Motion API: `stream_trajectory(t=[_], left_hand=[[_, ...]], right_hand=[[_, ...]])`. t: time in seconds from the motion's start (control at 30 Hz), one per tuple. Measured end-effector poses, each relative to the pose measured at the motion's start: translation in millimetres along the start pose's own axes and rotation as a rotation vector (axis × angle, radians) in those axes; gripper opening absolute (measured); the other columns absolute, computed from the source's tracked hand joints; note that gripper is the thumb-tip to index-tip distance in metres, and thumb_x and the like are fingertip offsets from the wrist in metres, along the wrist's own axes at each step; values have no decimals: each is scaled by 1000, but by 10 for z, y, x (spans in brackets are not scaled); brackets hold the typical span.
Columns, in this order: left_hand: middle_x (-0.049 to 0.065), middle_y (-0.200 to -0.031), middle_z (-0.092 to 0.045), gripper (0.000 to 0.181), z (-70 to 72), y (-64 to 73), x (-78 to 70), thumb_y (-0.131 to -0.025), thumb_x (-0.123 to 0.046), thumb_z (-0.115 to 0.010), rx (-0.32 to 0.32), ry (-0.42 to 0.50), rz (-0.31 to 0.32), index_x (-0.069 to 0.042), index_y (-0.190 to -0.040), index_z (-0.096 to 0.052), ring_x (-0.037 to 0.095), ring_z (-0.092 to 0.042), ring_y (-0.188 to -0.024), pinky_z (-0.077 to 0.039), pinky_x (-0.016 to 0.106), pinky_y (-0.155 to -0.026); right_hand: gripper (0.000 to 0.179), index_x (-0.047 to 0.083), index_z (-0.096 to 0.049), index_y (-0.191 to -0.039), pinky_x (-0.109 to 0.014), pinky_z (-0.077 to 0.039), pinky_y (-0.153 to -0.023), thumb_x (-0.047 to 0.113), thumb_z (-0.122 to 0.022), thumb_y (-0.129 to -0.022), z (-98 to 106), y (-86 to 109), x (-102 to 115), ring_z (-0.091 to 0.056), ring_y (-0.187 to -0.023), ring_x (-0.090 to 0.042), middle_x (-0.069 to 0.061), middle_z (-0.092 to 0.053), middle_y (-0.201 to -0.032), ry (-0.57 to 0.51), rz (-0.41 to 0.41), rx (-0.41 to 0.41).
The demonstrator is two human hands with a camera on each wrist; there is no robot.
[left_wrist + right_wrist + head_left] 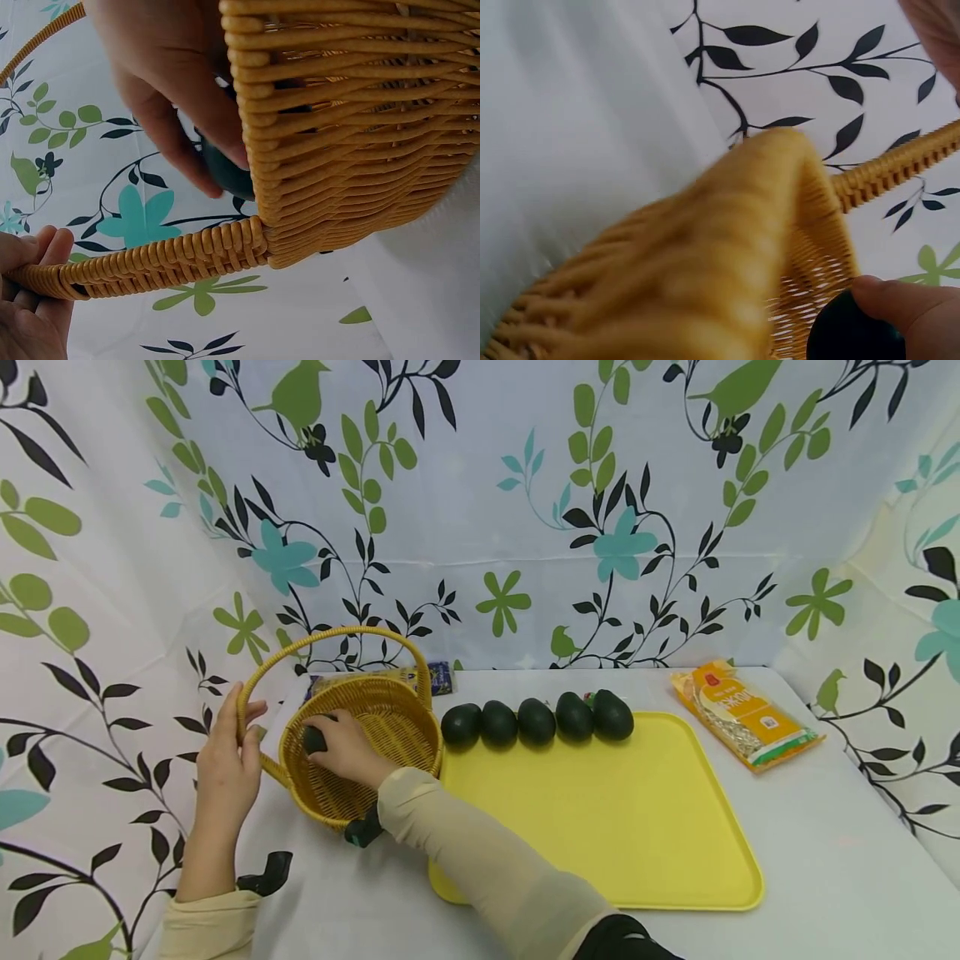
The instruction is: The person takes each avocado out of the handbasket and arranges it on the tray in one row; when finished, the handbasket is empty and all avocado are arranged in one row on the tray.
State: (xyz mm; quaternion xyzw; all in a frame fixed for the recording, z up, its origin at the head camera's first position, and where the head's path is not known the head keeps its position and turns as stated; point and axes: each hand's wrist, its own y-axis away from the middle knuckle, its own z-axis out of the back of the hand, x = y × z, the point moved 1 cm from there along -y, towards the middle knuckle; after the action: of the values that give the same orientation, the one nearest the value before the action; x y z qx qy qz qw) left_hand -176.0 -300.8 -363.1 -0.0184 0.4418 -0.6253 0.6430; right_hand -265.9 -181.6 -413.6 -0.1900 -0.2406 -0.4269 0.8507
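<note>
A yellow wicker basket (401,727) is at the left of the table, its tall handle (352,632) arching over it. My left hand (227,768) holds the handle at its left side, thumb and fingers around it, as the left wrist view also shows. Inside the basket, my right hand (348,748) grips a dark green avocado (313,740). The right wrist view shows my thumb on that avocado (855,330), near the woven wall. Several more avocados (537,723) stand in a row along the back edge of a yellow tray (607,827).
An orange packet of grain (750,718) lies to the right, behind the tray's corner. A blue and yellow packet (442,678) lies behind the basket, partly hidden by it. Patterned cloth (465,527) hangs along the back and sides. My right forearm crosses the tray's left part.
</note>
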Motion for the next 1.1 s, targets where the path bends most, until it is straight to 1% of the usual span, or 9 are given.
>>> stream_trajectory(t=[0.1, 0.2, 0.27, 0.4, 0.67, 0.8, 0.9, 0.97, 1.1], left_hand=[[16, -130, -57, 65, 4, -4, -11, -97, -3, -43, 7, 0, 8, -32, -150, -19, 42, -56, -112, -47, 59, -88], [15, -130, -57, 65, 3, -1, -19, -98, -5, -43, 12, -1, 12, -33, -150, -18, 41, -56, -112, -47, 59, -88], [15, -130, -57, 64, 1, 3, -21, -98, -5, -42, 16, 1, 15, -34, -150, -18, 42, -56, -112, -46, 60, -89], [16, -130, -57, 64, 3, 4, -24, -98, -5, -42, 20, -2, 18, -33, -150, -18, 42, -57, -110, -46, 60, -89], [16, -131, -57, 63, 8, 20, -43, -99, -6, -40, 34, 1, 36, -33, -151, -17, 42, -56, -110, -45, 60, -89], [13, -130, -58, 62, -1, 24, -46, -99, -6, -40, 28, -11, 35, -31, -151, -18, 39, -58, -107, -46, 57, -88], [13, -130, -58, 62, -4, 20, -51, -98, -6, -41, 20, -20, 26, -31, -151, -18, 38, -59, -106, -46, 55, -85], [13, -130, -58, 62, -3, 20, -52, -98, -6, -41, 18, -23, 25, -31, -151, -18, 38, -59, -105, -47, 55, -85], [12, -130, -58, 61, 3, 9, -45, -98, -7, -41, 15, -27, 30, -30, -150, -19, 41, -57, -103, -46, 54, -87]], right_hand=[[54, 28, -46, -138, -24, -47, -97, 29, -66, -88, 106, 10, -17, -46, -128, -16, -5, -42, -141, -39, 37, -34], [55, 27, -45, -139, -23, -49, -93, 28, -66, -87, 215, 41, -35, -47, -125, -16, -6, -42, -140, -90, 57, -58], [57, 29, -44, -139, -23, -50, -91, 29, -67, -87, 291, 78, -46, -48, -124, -17, -6, -42, -140, -119, 59, -70], [58, 31, -43, -140, -26, -51, -91, 29, -67, -87, 447, 192, -97, -48, -125, -19, -6, -39, -144, -170, 83, -89], [62, 35, -38, -142, -30, -51, -96, 33, -66, -87, 755, 504, -268, -45, -129, -20, -3, -36, -147, -176, 133, -114], [63, 34, -38, -143, -32, -50, -97, 33, -67, -86, 949, 681, -347, -44, -131, -22, -4, -35, -148, -175, 182, -145], [63, 29, -39, -143, -33, -50, -97, 31, -67, -86, 1126, 825, -413, -44, -132, -23, -5, -36, -147, -169, 236, -191], [63, 26, -41, -142, -35, -50, -98, 28, -68, -86, 1256, 926, -468, -43, -132, -25, -6, -37, -147, -189, 267, -224], [63, 23, -42, -142, -40, -49, -99, 24, -69, -85, 1515, 1105, -618, -42, -133, -27, -9, -35, -148, -212, 310, -297]])
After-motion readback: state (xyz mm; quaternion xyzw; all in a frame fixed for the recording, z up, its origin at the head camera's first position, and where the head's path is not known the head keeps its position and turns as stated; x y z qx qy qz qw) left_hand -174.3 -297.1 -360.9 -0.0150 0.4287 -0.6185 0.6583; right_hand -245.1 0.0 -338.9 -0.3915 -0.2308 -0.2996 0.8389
